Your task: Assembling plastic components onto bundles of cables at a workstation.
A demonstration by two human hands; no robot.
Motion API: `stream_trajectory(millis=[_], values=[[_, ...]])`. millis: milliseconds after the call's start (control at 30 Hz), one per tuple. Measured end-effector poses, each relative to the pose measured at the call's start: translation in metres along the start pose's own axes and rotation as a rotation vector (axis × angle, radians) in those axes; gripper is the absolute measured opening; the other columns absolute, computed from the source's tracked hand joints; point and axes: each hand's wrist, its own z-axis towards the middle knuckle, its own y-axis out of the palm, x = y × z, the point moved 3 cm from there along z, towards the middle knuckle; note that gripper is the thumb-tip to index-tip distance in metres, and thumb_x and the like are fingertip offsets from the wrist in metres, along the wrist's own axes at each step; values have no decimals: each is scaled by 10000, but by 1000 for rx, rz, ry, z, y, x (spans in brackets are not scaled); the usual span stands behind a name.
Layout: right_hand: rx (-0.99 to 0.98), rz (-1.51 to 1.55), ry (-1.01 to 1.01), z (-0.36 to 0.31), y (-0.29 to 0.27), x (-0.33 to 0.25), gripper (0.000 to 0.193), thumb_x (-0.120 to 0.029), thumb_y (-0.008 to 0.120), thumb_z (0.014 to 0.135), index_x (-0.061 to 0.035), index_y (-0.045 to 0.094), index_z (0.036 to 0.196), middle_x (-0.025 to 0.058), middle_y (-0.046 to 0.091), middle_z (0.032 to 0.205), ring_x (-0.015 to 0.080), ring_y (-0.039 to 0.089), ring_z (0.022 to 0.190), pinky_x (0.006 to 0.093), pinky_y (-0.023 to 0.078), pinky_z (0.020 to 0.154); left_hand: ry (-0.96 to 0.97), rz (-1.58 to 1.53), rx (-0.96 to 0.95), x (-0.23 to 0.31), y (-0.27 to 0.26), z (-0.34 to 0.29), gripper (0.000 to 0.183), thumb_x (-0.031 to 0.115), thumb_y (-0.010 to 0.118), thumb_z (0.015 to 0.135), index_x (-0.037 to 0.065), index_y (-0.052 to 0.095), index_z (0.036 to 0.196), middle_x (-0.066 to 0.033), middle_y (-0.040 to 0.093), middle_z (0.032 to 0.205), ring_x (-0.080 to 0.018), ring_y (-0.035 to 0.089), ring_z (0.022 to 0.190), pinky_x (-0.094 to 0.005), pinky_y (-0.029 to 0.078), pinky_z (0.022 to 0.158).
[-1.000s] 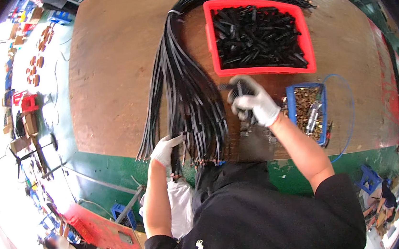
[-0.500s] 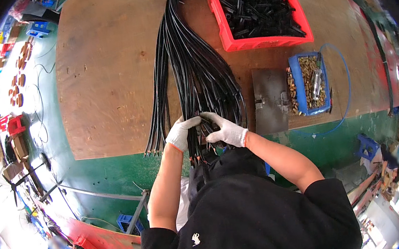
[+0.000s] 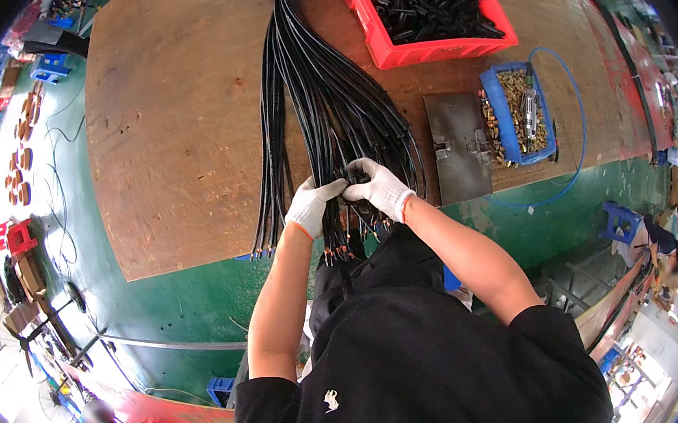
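Observation:
A thick bundle of long black cables (image 3: 314,75) runs across the wooden table and hangs over its near edge, with bare coppery and coloured wire ends at the bottom. My left hand (image 3: 313,203), in a white glove, is closed on some of these cables, thumb pointing inward. Beside it my right hand (image 3: 379,190), also gloved, curls around dark cable strands or black pieces among them; its fingertips nearly meet those of the left. What exactly lies between the two hands is partly hidden by the fingers.
A red bin (image 3: 433,49) of black plastic sleeves stands at the far right. Nearer lies a blue bin (image 3: 523,157) of small brass fittings, with a metal tool on top and a blue air hose (image 3: 583,119). A dark metal plate (image 3: 462,175) lies beside it.
My right hand has turned and curled its fingers more tightly, drawing closer to the left hand. The view has shifted slightly, so the bins sit higher.

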Motion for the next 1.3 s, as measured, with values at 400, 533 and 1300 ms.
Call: stream_trajectory(millis=[400,533,1300], values=[[-12,-22,0,-15,-19,8,574,-67,801,777,11,621,1317,69,702,1142,167,666,1030,318,523,982,-204,-126,-141,9,-8,-5,236,105,633,998,-22,671,1193,-146,740,970,-287,753,841,-450,662,749],[-87,-36,61,-36,-26,18,574,-85,800,793,19,624,1330,66,702,1157,163,663,1050,323,521,987,-229,-89,-120,7,-10,0,195,64,676,963,2,710,1144,-122,752,959,-275,759,840,-453,662,752],[-191,-569,-13,-140,-65,30,593,-301,809,751,-55,670,1273,163,734,1149,261,701,1081,368,521,1007,-93,89,38,-19,7,19,144,65,777,861,21,733,991,-79,721,811,-202,695,663,-367,604,595]])
